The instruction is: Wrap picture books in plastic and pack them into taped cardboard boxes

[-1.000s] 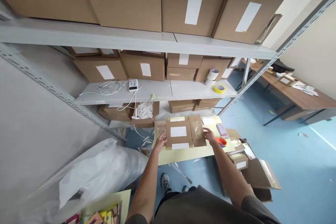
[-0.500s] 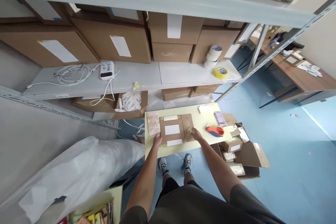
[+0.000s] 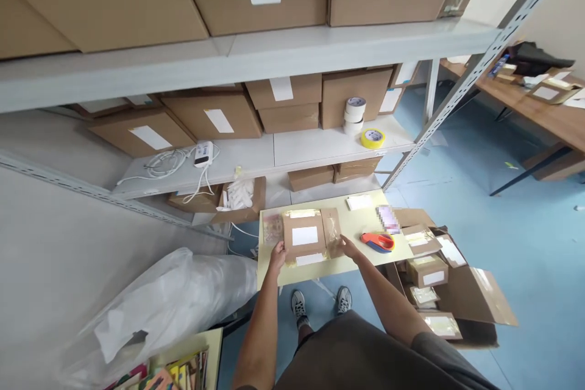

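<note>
A flat brown cardboard box (image 3: 292,250) with white labels and strips of yellowish tape is over the small pale yellow table (image 3: 356,262). My left hand (image 3: 276,254) is closed on its lower left edge. My right hand (image 3: 348,247) grips the lower right edge of a narrower cardboard section (image 3: 333,222) on the box's right side. Shiny clear tape crosses that section; whether it is a flap or a separate piece I cannot tell. A patterned flat packet (image 3: 273,226) lies left of the box. Right of my right hand rests a red and blue tape dispenser (image 3: 378,242).
A metal shelf (image 3: 311,149) with cartons, white tape rolls (image 3: 354,114) and a yellow tape roll (image 3: 372,138) rises behind the table. An open carton (image 3: 475,298) of parcels stands at the right. A large white plastic bag (image 3: 196,286) bulges at the left.
The camera view has tilted upward, so everything sits lower in the picture. Both hands keep hold of the cardboard box, and the packet beside it looks darker.
</note>
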Tool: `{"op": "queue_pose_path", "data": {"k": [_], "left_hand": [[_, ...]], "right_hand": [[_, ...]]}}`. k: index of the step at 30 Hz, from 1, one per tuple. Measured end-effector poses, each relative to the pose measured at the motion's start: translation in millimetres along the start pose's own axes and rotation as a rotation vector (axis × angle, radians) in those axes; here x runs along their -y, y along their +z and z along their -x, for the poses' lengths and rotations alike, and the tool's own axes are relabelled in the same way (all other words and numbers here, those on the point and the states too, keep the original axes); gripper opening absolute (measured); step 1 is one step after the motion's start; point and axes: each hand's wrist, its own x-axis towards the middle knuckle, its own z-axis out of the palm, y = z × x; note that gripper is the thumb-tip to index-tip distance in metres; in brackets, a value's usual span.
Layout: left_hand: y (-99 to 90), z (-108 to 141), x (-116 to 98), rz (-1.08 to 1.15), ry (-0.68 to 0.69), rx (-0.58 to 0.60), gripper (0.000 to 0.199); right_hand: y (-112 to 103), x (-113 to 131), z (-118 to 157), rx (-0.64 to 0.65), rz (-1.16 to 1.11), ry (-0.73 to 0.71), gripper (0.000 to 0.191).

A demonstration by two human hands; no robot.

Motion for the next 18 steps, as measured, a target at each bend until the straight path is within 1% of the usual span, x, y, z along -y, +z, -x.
{"op": "queue_pose_path", "data": {"k": [2,5,8,11,13,14,16,18], "left_hand": [[0.3,9,-13,-0.008,0.096,-0.029,0.035],[3.2,19,-28,-0.023,0.178,-0.063,0.035],[9.6,24,-35,-0.014,0.192,-0.058,0.034],[16.6,25,-30,-0.008,0.175,-0.035,0.033],[19.2,23,-22,0.003,0.167,-0.013,0.033],[19.6,21,-18,0.011,0.163,-0.005,0.033],[18.8,15,-12,-0.001,0.150,-0.003,0.032],[17.4,8,-10,-0.013,0.104,0.027,0.035]], "right_hand": [[0,9,-3,-0.043,-0.024,-0.005,0.070],[3,32,-8,-0.045,-0.090,-0.022,0.085],[3,63,-12,-0.046,-0.153,-0.049,0.092],[-3,90,-14,-0.103,-0.173,-0.120,0.096],[-9,102,-15,-0.151,-0.168,-0.172,0.094],[-13,107,-16,-0.165,-0.166,-0.196,0.089],[-19,112,-16,-0.160,-0.159,-0.221,0.076],[-21,115,-16,-0.133,-0.150,-0.190,0.068]]}}
